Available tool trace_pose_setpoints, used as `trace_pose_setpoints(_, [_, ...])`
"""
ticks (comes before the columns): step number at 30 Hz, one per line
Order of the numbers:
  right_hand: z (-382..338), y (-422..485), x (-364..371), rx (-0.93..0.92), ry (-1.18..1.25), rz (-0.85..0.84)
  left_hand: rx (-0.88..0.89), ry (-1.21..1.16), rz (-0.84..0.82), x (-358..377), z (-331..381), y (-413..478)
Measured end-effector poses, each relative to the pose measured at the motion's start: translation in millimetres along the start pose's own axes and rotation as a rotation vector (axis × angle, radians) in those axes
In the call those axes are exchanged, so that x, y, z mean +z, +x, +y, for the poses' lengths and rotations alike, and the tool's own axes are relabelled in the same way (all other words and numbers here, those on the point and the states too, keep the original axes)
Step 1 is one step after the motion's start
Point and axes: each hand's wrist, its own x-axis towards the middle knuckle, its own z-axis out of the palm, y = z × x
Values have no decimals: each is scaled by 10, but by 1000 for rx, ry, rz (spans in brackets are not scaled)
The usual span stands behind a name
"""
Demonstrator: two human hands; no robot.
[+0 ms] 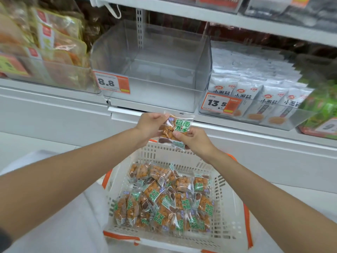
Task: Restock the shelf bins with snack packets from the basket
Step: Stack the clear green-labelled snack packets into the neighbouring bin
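Between left grip (151, 125) and right grip (193, 141), both pinching it, hangs a snack packet (179, 127). Below them, the basket (230, 216) holds more packets (164, 203).

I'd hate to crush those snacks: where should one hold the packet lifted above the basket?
By its flat edges, coming in from both sides. The snack packet stands roughly upright above the basket, filling bulging in its middle. The left hand pinches its upper left edge, the right hand its lower right side.
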Motion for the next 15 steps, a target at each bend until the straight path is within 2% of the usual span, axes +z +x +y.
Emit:
trace_pose_setpoints(5, [-600,136,-141,-104,72,10,232,71,-54,-110,633,29])
trace_pose_setpoints(12, [-1354,713,-192,-298,81,84,444,71,42,-392,1386,436])
trace_pose_setpoints(15, [-1479,1194,-146,-272,55,76,467,195,108,-603,1560,849])
